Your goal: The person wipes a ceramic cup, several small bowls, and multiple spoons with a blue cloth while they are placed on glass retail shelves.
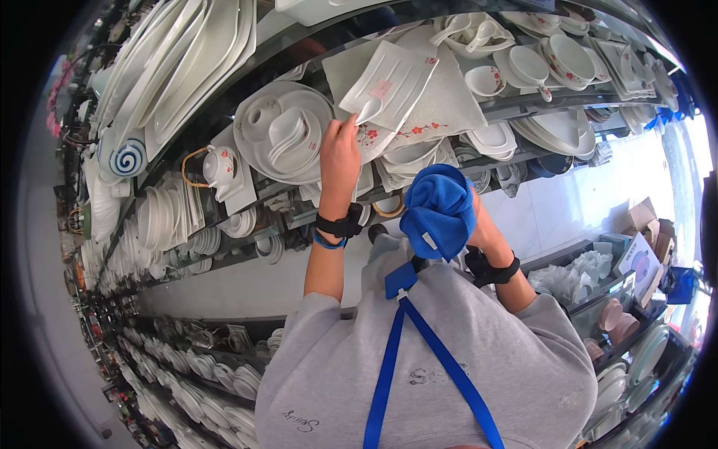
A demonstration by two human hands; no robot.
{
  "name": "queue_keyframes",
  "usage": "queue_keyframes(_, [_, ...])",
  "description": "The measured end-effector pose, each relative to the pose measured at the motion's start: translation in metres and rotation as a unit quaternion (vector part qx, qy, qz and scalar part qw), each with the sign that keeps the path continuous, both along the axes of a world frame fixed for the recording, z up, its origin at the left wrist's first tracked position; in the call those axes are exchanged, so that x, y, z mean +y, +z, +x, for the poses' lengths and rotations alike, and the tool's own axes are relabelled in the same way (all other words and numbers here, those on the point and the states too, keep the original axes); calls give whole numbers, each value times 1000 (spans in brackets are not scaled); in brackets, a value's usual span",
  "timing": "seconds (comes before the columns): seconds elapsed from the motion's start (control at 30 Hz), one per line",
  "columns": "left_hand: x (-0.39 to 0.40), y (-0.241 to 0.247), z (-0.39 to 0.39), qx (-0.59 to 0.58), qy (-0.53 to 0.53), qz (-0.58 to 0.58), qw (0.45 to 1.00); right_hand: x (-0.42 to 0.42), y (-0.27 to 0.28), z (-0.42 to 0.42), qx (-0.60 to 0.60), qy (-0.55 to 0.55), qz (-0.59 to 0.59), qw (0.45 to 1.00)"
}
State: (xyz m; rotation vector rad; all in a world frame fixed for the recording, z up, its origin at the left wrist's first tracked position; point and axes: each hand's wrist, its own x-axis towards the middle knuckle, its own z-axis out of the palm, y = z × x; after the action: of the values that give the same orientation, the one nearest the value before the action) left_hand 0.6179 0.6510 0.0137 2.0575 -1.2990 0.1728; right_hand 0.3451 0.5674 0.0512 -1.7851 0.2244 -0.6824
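Between the fingers of my left hand (340,147) is a small white ceramic spoon (369,110), held by its handle over a white rectangular plate (387,73) with a pink sticker. Under that plate lie more white plates printed with red blossoms (432,130). My right hand (477,216), partly hidden, grips a bunched blue cloth (440,210) with a small white tag, held close to my chest. Left of my left hand stands a round white platter (247,132) bearing a cup and stacked spoons.
A white teapot (219,165) with a cane handle sits on the shelf at left. Spoon-filled bowl (502,49) and blossom-printed bowls (569,60) stand at upper right. Big white platters (190,62) lean at upper left. Lower shelves carry stacked dishes; a cardboard box (642,216) is at right.
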Motion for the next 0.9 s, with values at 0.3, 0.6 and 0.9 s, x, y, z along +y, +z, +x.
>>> queue_keyframes(0.3, [-9,-5,-5,1,0,15,1000,-2,-7,-4,0,2,29,1000])
queue_keyframes(0.6, [-16,-14,-6,-3,0,23,1000,-5,-9,-10,3,-1,38,999])
queue_keyframes(0.9, [-27,-15,-5,-2,-10,-3,1000,-8,-12,-14,-7,-20,19,1000])
